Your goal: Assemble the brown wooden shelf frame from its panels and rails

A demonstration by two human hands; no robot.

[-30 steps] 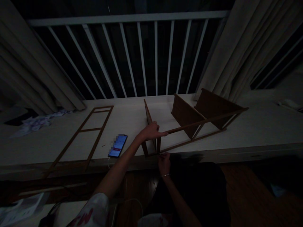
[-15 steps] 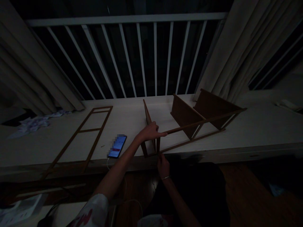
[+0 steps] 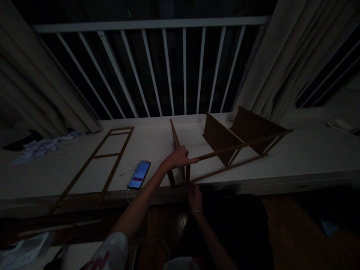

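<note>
A partly built wooden shelf rack [image 3: 222, 140] lies on its side on the pale window ledge, with three brown boards standing out from one ladder-like side frame. My left hand [image 3: 178, 156] is closed around the near-left part of the rack, its thumb stretched along the upper rail. Below it, at the ledge's front edge, my right hand [image 3: 194, 197] has its fingers pinched together against the lower corner of the frame. Whatever small thing those fingers may hold is too dark to make out. A second wooden side frame [image 3: 106, 154] lies flat at the left, reaching past the ledge's edge.
A lit phone [image 3: 140, 175] with a white cable lies on the ledge left of my left arm. Near it is a small thin piece [image 3: 122, 174]. Crumpled papers [image 3: 42, 148] lie far left. White railings [image 3: 165, 67] and curtains [image 3: 270, 63] stand behind. A white plastic container [image 3: 28, 249] sits lower left.
My right hand's fingers have shifted slightly at the frame's lower corner. The left hand and the rack hold their places.
</note>
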